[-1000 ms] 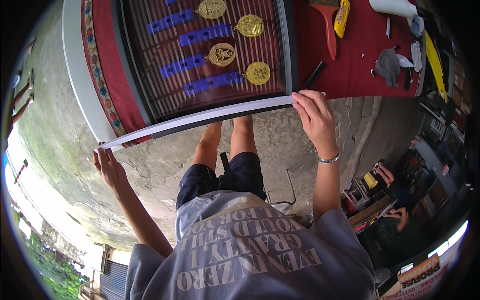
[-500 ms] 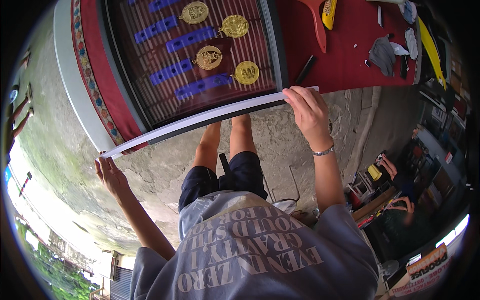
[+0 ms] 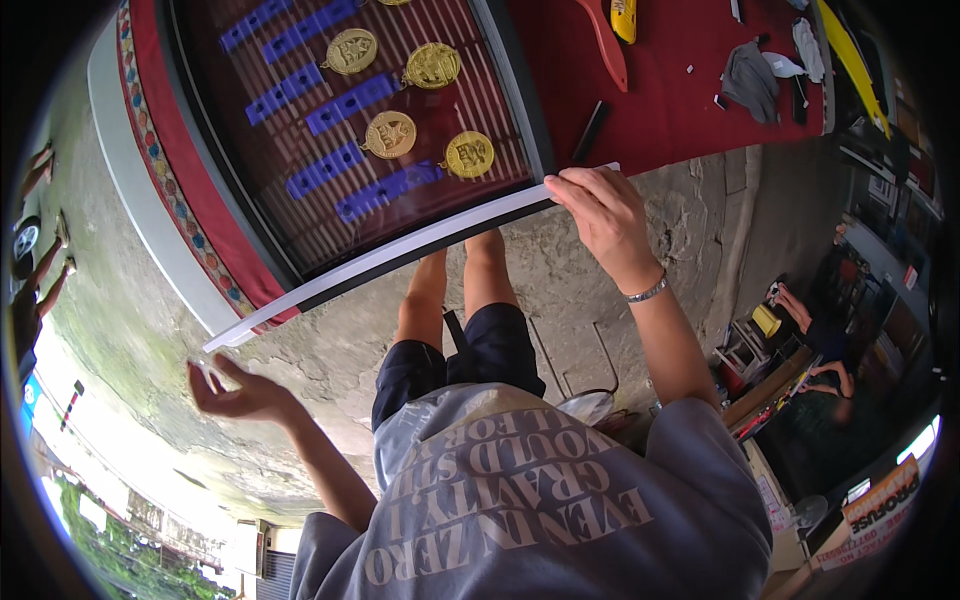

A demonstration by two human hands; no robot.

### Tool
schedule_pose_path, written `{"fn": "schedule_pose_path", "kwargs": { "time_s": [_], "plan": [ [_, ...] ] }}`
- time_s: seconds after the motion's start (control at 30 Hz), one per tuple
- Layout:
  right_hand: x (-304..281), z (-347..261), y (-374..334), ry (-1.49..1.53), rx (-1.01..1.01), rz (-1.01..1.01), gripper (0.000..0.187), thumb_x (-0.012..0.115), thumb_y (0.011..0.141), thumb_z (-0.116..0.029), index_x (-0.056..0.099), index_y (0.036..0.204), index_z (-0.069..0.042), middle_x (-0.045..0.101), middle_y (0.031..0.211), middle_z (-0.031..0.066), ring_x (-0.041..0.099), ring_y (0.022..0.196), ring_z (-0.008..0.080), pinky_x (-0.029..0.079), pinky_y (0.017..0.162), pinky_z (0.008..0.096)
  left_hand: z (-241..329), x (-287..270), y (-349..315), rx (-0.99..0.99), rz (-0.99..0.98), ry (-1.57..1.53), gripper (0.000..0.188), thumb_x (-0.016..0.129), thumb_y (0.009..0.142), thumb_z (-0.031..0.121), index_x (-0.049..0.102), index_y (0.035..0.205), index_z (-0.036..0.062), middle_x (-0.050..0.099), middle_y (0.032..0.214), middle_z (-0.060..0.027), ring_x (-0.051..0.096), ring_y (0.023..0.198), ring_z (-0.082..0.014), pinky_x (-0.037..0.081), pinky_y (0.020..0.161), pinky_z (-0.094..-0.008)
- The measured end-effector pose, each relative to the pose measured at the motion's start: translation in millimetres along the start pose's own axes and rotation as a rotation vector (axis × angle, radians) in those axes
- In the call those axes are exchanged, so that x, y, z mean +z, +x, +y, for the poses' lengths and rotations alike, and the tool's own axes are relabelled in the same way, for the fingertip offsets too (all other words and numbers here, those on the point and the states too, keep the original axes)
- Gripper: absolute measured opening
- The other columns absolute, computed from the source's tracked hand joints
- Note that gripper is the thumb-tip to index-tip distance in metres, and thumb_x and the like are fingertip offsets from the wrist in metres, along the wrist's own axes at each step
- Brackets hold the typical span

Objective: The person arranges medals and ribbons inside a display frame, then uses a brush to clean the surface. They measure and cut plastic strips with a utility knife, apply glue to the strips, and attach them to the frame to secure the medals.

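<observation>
A long white strip (image 3: 400, 247) lies along the near edge of a dark-framed glass display case (image 3: 525, 85). Its left end sticks out past the table edge. My right hand (image 3: 605, 222) pinches the strip near its right end, at the case's near right corner. My left hand (image 3: 238, 390) is apart from the strip, just below its left end, with loosely bent fingers and nothing in them. Behind the glass are several gold medals (image 3: 469, 155) on blue ribbons (image 3: 385, 190).
On the red tablecloth (image 3: 660, 110) to the right lie a black bar (image 3: 591, 130), a red-handled tool (image 3: 606, 45), a yellow tool (image 3: 623, 18) and a grey rag (image 3: 750, 80). A patterned border (image 3: 165, 190) runs down the left side. Other people work at far right (image 3: 830, 370).
My left hand has let go of the strip's left end and drawn back toward me. My right hand still pinches the other end. The whole view has shifted slightly.
</observation>
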State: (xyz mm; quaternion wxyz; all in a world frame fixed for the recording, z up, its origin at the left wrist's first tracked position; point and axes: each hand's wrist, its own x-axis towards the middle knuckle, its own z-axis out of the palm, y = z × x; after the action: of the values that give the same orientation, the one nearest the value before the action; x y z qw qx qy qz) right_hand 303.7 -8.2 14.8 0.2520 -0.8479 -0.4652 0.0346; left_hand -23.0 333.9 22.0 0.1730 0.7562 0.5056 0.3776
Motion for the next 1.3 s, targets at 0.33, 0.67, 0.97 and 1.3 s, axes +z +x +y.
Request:
{"fn": "schedule_pose_path", "kwargs": {
  "time_s": [0.33, 0.67, 0.97, 1.3],
  "plan": [
    [-2, -1, 0, -0.027, 0.016, -0.012, 0.028, 0.068, 0.077, -0.003, 0.072, 0.105, -0.008, 0.064, 0.099, 0.0002, 0.060, 0.081, 0.0196, 0.051, 0.073, 0.0366, 210, 151, -120, 0.807, -0.907, -0.450, 0.035, 0.066, 0.071, 0.009, 0.070, 0.106, 0.0047, 0.062, 0.120, -0.0094, 0.062, 0.109, -0.0269, 0.052, 0.092, -0.0398],
    [-12, 3, 3, -0.042, 0.022, -0.087, 0.025, 0.067, 0.082, -0.011, 0.073, 0.106, -0.009, 0.065, 0.099, -0.0014, 0.058, 0.083, 0.0180, 0.045, 0.079, 0.0342, 207, 167, -122, 0.814, -0.932, -0.491, 0.035, 0.068, 0.069, 0.005, 0.071, 0.103, 0.0001, 0.065, 0.109, -0.0101, 0.065, 0.098, -0.0256, 0.054, 0.082, -0.0360],
    [-40, 97, 92, 0.119, 0.430, 0.391, 0.021, 0.070, 0.093, -0.020, 0.065, 0.101, -0.001, 0.065, 0.088, 0.0084, 0.060, 0.070, 0.0225, 0.049, 0.063, 0.0405, 213, 166, -123, 0.798, -0.937, -0.457, 0.027, 0.072, 0.074, 0.000, 0.073, 0.101, 0.0008, 0.068, 0.103, -0.0074, 0.068, 0.096, -0.0264, 0.055, 0.079, -0.0367],
    [-2, 178, 154, -0.223, 0.577, 0.228, 0.069, 0.069, 0.082, -0.017, 0.037, 0.137, 0.011, 0.056, 0.117, 0.0357, 0.057, 0.111, 0.0476, 0.048, 0.098, 0.0484, 213, 168, -125, 0.799, -0.906, -0.446, 0.028, 0.077, 0.071, -0.001, 0.073, 0.098, 0.0011, 0.069, 0.103, -0.0071, 0.068, 0.094, -0.0258, 0.055, 0.079, -0.0367]
  ]
}}
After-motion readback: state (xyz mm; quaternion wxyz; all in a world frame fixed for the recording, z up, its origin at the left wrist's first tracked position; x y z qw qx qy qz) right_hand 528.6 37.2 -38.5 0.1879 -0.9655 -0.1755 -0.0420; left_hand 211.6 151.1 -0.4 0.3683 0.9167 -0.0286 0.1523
